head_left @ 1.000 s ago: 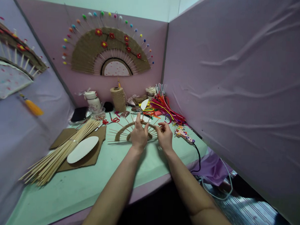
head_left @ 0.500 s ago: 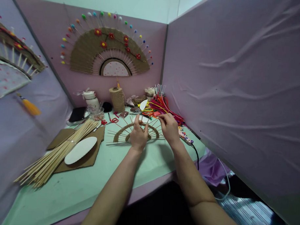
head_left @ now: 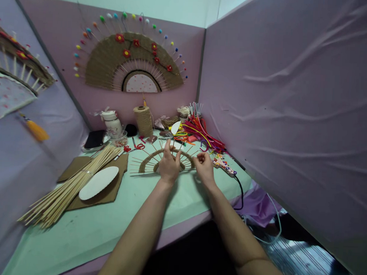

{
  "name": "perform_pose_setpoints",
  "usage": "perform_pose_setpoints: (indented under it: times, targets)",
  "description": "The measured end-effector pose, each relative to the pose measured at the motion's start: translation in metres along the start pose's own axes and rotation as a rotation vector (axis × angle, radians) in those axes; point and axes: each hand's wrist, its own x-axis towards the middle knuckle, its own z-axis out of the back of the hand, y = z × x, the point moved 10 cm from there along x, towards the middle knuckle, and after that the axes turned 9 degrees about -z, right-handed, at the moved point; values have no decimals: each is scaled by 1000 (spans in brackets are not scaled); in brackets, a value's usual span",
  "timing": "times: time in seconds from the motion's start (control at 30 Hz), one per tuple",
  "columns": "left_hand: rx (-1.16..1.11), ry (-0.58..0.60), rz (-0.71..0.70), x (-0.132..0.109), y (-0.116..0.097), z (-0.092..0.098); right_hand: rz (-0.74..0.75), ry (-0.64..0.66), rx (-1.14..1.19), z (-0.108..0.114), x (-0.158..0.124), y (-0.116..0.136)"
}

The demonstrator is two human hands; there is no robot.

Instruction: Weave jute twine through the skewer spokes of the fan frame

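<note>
Fan frame [head_left: 148,158]: thin sticks spread in a half-round, bound by 1 outer brown band and 1 shorter inner band; stick tips stand bare beyond the outer band. Middle portion hidden by the left hand [head_left: 169,168].
Location: on the green-covered table [head_left: 108,231], between its near and far edges, closer to the right edge than the left.
Change over 0.5 s: right hand [head_left: 204,167] is lower, nearer the table's near edge, at the frame's right end; the glue gun [head_left: 226,166] by the right edge shows more fully. Left hand and frame hold position.
Left hand pose: over the frame's middle, forefinger and thumb extended towards the far edge; whether it grips a stick cannot be told.
Right hand pose: thumb and forefinger drawn together; anything pinched is too small to make out.
Forearms [head_left: 149,220]: 2, bare, reaching in over the near edge.
</note>
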Motion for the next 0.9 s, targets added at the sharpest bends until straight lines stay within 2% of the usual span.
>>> perform_pose_setpoints:
  times: [0.1,0.27,0.5,0.63,0.77,0.9]
  targets:
    - [-6,11,-15,0,1,-1,-100,53,133,-12,4,-18]
    - [-4,19,-30,-1,3,-3,-64,159,122,-26,4,-16]
    - [26,-25,-76,-2,3,0,-20,128,141,-24,1,-11]
    - [-44,-89,-155,-1,-2,6,52,87,119,-16,-4,2]
    - [-194,-165,-270,-1,-8,12,204,19,44,-5,-14,29]
    - [-156,-174,-325,-1,-8,14,288,-30,-32,-5,-21,40]
